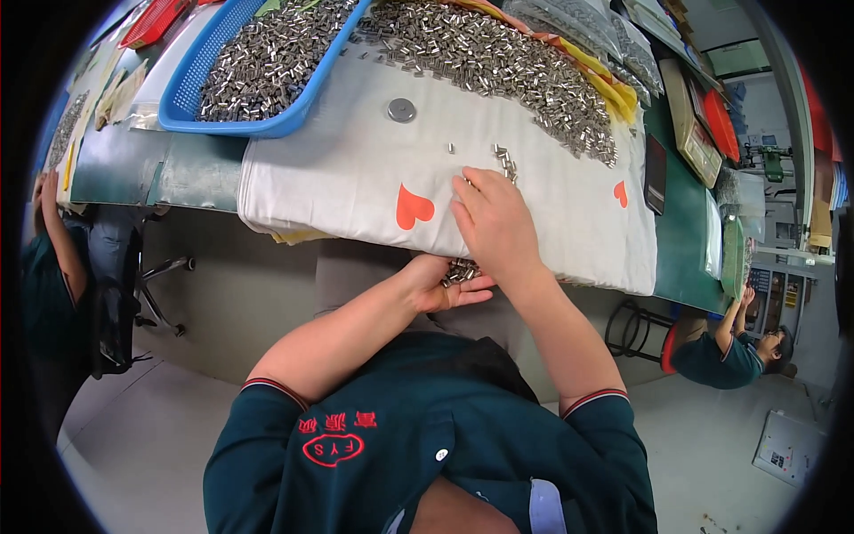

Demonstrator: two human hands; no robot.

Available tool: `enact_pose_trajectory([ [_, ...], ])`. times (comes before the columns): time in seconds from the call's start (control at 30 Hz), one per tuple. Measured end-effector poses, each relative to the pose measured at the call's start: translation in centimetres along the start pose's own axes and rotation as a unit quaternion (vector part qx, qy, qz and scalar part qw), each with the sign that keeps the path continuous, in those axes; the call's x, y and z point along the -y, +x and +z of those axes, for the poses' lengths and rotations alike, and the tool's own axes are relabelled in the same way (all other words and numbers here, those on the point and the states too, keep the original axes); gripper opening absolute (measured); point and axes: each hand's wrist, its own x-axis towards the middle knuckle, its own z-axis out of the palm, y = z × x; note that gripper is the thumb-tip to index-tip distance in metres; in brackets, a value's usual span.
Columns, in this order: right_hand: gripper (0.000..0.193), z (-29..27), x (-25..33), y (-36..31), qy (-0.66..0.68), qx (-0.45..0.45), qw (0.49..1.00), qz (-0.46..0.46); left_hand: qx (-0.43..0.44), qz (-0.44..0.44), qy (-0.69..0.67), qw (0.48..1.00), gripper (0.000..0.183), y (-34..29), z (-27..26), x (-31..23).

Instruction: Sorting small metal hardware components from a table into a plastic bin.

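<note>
My left hand is cupped palm up just below the table's front edge, holding a heap of small shiny metal cylinders. Above it, my right hand rests over the white cloth with its thumb and fingertips drawn together. Whatever the fingertips hold is too small to make out. Right beyond those fingers lie several loose cylinders, and a single cylinder sits a little to their left. A large pile of the same cylinders spreads across the far part of the cloth.
A blue plastic basket full of cylinders stands at the far left. A round grey metal disc lies on the cloth. To the right are a dark phone and clear plastic bags. Co-workers sit at both sides.
</note>
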Motion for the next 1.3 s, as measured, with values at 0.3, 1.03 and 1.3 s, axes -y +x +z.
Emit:
enact_pose_trajectory([
  [0.3,0.024,0.3,1.7,-2.9,-0.003,-0.078,0.996,0.032,0.019,-0.001,-0.012,1.0,0.04,0.2,0.0,-0.1],
  [1.03,0.022,0.5,3.8,-7.0,0.089,-0.095,0.991,0.023,0.115,0.027,-0.002,0.993,0.033,1.3,-2.5,0.3],
  [1.3,0.023,-1.2,4.0,-7.7,0.181,-0.07,0.981,-0.008,0.07,0.047,0.009,0.996,0.036,1.0,-1.4,0.1],
])
